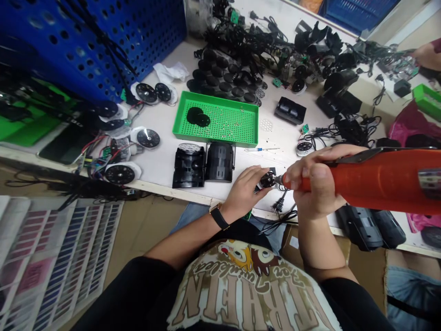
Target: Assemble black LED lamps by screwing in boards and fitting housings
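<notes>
My right hand [315, 181] is wrapped round an orange power screwdriver [386, 179], held level with its tip pointing left. That tip meets a small round black part [267, 179], which my left hand [245, 188] grips between thumb and fingers at the table's front edge. A cord with a plug [279, 202] hangs just below the part. Left of my left hand stand two black plastic housings, a hollow one [189, 168] and a ribbed one [219, 162]. Behind them is a green perforated tray [255, 122] with small screws and black discs in it.
A blue crate [148, 32] stands at the back left. Round motor assemblies with wires [120, 174] lie on the left. Black parts and cables [237, 50] crowd the back. A blue screwdriver [258, 149] lies near the tray. Another person's hand [427, 56] is at the far right.
</notes>
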Tool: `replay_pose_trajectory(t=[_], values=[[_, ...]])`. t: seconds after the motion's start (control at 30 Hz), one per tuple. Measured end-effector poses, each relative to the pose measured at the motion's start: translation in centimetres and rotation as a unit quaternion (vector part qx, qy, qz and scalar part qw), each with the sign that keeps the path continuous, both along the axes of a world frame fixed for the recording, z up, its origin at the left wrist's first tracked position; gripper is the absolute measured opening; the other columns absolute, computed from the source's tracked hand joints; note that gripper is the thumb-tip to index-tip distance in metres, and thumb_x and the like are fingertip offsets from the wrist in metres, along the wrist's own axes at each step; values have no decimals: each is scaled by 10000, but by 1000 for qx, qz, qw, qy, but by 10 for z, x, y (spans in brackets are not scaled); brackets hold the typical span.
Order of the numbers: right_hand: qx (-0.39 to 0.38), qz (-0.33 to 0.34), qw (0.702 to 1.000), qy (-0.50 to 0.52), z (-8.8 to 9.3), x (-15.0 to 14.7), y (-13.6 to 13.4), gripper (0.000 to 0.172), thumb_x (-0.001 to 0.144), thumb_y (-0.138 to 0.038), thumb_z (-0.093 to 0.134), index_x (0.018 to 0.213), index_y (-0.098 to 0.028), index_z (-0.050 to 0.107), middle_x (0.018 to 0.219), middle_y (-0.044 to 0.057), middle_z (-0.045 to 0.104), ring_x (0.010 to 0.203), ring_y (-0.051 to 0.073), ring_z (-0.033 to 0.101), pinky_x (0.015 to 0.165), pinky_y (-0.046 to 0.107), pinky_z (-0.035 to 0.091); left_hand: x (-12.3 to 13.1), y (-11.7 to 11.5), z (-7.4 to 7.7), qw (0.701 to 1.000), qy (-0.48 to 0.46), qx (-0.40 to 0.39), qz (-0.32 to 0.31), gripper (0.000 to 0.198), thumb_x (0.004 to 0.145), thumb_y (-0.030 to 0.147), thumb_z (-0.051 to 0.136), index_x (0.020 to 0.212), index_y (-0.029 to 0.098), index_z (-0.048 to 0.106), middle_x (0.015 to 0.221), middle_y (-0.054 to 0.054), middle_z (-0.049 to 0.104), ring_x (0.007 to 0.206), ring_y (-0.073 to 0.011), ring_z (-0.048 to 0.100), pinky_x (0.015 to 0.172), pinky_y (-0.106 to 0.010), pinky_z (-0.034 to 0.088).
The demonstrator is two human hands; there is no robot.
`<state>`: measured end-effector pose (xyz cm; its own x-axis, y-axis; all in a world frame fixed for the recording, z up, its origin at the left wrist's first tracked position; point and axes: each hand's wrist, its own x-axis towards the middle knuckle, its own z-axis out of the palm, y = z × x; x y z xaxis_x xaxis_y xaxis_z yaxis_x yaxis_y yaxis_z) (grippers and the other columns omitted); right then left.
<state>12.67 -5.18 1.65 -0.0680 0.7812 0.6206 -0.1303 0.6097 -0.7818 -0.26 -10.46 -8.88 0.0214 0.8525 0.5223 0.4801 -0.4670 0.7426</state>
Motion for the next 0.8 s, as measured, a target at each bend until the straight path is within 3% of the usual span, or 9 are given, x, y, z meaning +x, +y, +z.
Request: replay_pose_trajectory(t=[0.2,0.37,0.53,0.8], values=[[-6,12,1000,18,16,-7,-3,270,931,-449,708,857,-245,547,621,-94,434,360,52,397,373,221,425,0,0,2,1000,4,-14,-5,457,973,371,721,1379,208,586,1331,-126,696,1299,-282,639,1147,-525,527],[1,-20,999,43,24,-10,-4,268,907,-425,716,1109,-293,600,759,-71,543,374,55,428,355,230,433,-1,-1,10,999,-27,-26,5,484,919,310,794,1351,216,598,1310,-112,707,1280,-270,654,1136,-499,535],[24,-27,995,95,32,-8,-7,258,899,-356,701,1141,-360,611,806,-51,524,372,64,395,350,266,429,-3,-6,29,999,-32,-24,8,469,892,310,824,1309,221,627,1240,-103,716,1225,-278,652,1094,-504,541],[34,-63,993,95,40,-11,-12,258,931,-460,646,1168,-372,599,778,-60,448,362,52,340,343,255,396,-13,-1,50,979,-136,-149,-37,340,878,254,821,1196,222,706,1107,-70,764,992,-226,719,886,-385,603]])
